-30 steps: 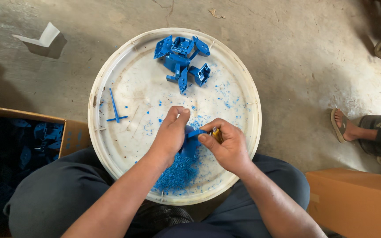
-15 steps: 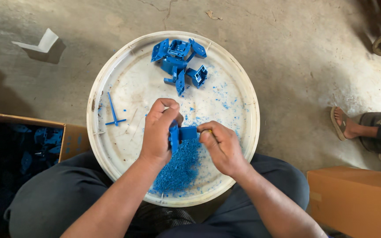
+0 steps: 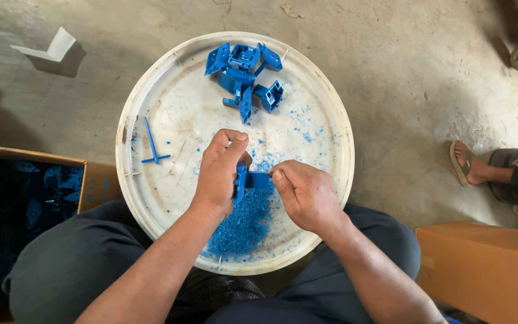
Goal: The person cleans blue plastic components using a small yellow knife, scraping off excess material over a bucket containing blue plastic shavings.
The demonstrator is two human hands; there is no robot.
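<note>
Hands, left [image 3: 222,171] and right [image 3: 308,195], around blue plastic part [image 3: 253,179] above shavings [image 3: 241,222].

Tray [image 3: 151,90] on floor, between knees. Moulded parts [image 3: 244,75] at far rim. Shavings heap [image 3: 241,225] at near rim. Thin sprue [image 3: 153,144] by left rim. Open box [image 3: 25,198] left of tray, closed carton [image 3: 487,270] right.

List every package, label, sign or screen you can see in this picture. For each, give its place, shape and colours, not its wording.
Open cardboard box: left of the white round tray, brown, holding dark blue plastic parts.
Cardboard box: lower right on the floor, brown, plain-sided, flap partly open.
No labels, signs or screens are visible.
</note>
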